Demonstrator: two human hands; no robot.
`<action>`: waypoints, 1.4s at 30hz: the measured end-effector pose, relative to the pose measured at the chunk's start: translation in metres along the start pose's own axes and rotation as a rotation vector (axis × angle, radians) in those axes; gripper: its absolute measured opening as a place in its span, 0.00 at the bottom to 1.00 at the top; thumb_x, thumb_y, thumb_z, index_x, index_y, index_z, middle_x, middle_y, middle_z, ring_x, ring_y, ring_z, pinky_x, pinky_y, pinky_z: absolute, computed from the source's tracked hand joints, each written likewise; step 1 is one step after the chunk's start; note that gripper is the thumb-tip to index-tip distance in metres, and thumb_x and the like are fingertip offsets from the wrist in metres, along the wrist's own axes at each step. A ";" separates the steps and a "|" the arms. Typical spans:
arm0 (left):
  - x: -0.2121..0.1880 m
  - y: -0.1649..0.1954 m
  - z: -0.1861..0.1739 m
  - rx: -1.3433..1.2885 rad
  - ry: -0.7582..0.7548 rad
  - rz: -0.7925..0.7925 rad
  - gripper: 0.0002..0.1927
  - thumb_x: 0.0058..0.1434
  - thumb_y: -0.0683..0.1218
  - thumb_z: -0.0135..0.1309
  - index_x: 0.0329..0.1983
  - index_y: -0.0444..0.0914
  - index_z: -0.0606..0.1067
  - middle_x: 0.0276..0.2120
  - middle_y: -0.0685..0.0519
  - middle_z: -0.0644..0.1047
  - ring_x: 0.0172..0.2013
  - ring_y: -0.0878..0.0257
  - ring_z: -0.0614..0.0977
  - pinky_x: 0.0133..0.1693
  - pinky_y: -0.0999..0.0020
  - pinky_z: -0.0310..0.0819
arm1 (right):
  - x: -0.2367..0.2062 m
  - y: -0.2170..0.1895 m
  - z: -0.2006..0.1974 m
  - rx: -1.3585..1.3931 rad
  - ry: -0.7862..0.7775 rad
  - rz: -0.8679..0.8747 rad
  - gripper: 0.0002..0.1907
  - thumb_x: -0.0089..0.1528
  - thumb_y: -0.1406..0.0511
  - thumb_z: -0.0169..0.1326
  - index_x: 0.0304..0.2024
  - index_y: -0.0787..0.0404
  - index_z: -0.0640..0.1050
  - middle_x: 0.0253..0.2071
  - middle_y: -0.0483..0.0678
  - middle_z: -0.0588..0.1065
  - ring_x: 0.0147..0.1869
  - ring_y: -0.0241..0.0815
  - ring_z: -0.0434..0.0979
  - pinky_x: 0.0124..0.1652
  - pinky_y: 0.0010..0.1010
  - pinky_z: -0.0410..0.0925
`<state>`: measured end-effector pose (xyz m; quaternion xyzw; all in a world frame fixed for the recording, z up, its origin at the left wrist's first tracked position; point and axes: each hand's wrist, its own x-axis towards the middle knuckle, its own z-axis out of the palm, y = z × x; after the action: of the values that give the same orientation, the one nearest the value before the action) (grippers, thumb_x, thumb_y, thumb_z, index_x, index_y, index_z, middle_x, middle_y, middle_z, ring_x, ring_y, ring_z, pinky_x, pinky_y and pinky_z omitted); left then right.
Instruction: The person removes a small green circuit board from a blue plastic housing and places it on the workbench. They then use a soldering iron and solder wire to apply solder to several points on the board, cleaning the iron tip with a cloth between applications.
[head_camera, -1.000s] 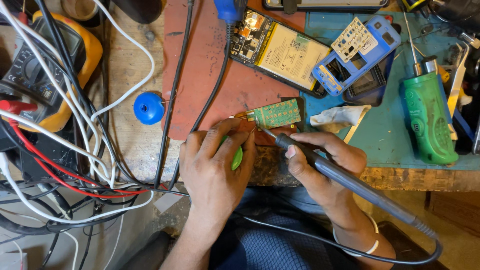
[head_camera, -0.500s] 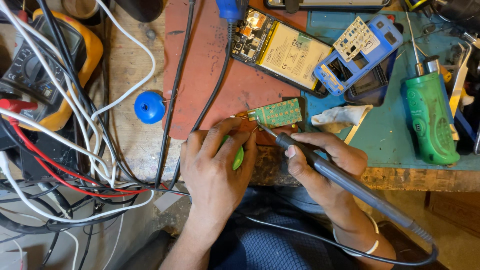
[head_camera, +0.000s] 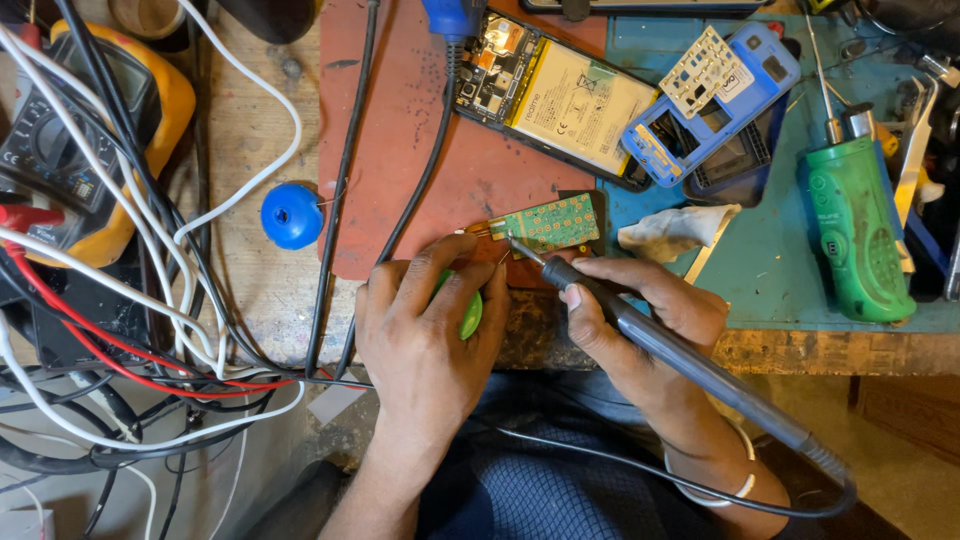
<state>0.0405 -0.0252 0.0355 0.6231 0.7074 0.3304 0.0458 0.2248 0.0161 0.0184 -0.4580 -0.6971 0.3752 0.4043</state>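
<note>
Green and gold, the small circuit board (head_camera: 548, 222) lies flat on the red mat (head_camera: 400, 170) near the front edge of the worktop (head_camera: 250, 290), just beyond both hands. The right hand (head_camera: 640, 315) is closed in a pen grip on the soldering iron (head_camera: 640, 335), whose tip rests at the board's lower left edge, beside the gold tab there. The left hand (head_camera: 425, 335) lies next to it, fingers curled around a small bright green object (head_camera: 470, 315) (mostly hidden, so I cannot tell what it is) with fingertips reaching the board's left end, seemingly steadying it.

As I judge it, soldering on the board is under way rather than finished: the tip is at the joint and the board sits apart from any housing. An opened phone (head_camera: 555, 95) with its battery showing and a blue phone frame (head_camera: 710, 100) lie further back, unassembled, so reassembly appears still ahead. A green screwdriver (head_camera: 855, 235) lies to the right, untouched.
</note>
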 end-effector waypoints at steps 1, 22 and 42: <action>0.000 0.000 0.000 -0.001 0.005 0.003 0.09 0.59 0.46 0.66 0.43 0.44 0.83 0.48 0.61 0.80 0.42 0.59 0.76 0.43 0.61 0.66 | 0.000 0.000 0.000 0.015 -0.002 0.003 0.13 0.64 0.68 0.63 0.49 0.70 0.79 0.43 0.51 0.83 0.39 0.31 0.82 0.42 0.21 0.75; 0.001 0.001 0.000 0.003 0.008 0.005 0.09 0.59 0.45 0.66 0.43 0.44 0.84 0.48 0.60 0.80 0.41 0.59 0.76 0.43 0.61 0.67 | 0.002 0.000 0.002 0.001 0.035 0.049 0.14 0.64 0.68 0.64 0.49 0.69 0.80 0.38 0.49 0.83 0.40 0.32 0.83 0.41 0.21 0.74; 0.000 0.000 0.001 -0.009 0.051 0.012 0.08 0.60 0.44 0.67 0.43 0.44 0.84 0.47 0.61 0.80 0.40 0.59 0.76 0.44 0.62 0.68 | -0.053 0.028 -0.013 0.079 0.287 0.092 0.17 0.65 0.69 0.61 0.52 0.69 0.71 0.34 0.52 0.76 0.34 0.35 0.74 0.37 0.24 0.69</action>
<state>0.0410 -0.0243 0.0345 0.6186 0.7032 0.3493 0.0285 0.2593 -0.0237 -0.0129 -0.5221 -0.5954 0.3511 0.4997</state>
